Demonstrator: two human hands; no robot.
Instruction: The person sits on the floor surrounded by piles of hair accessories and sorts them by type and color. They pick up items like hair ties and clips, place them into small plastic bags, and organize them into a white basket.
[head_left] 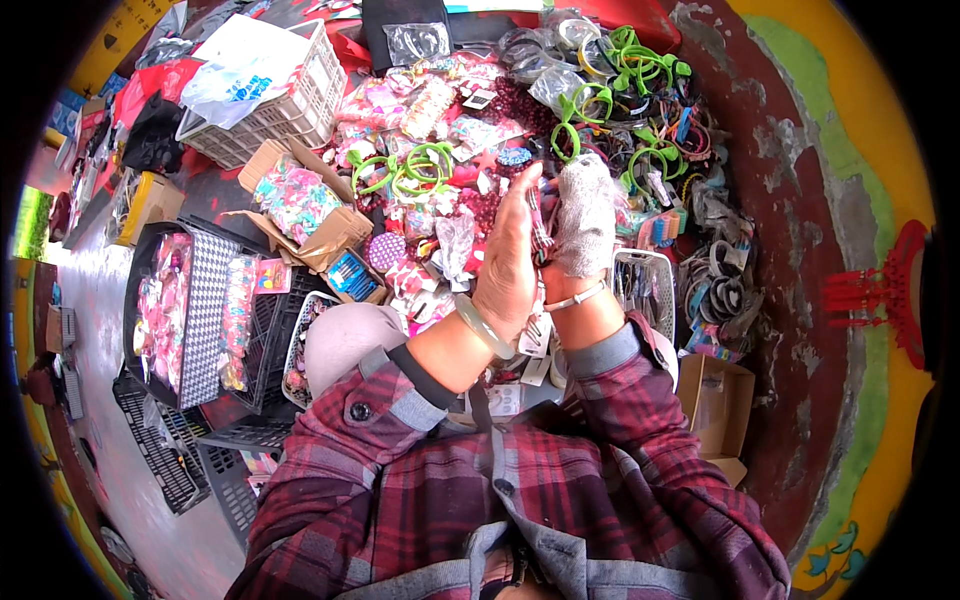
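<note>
My left hand [510, 262] is bare, with its fingers stretched upward together and a pale bangle [486, 327] at the wrist. Facing it is my right hand [586, 215], in a grey-white knit glove, palm turned inward. Between the palms stand thin red, white and dark hair clips [541, 232], pressed from both sides; their lower ends are partly hidden. White cards [537, 342] show below, between my wrists. Beyond my hands spreads a heap of hair accessories, with green bow headbands [424, 168] and clear-bagged headbands [560, 88].
At the left stand a white crate [312, 85] under plastic bags, an opened cardboard box [350, 228] of packets and a checked bin [200, 318]. A white basket [645, 262] is right of my gloved hand. An open carton [722, 392] sits by the worn red wall [800, 300].
</note>
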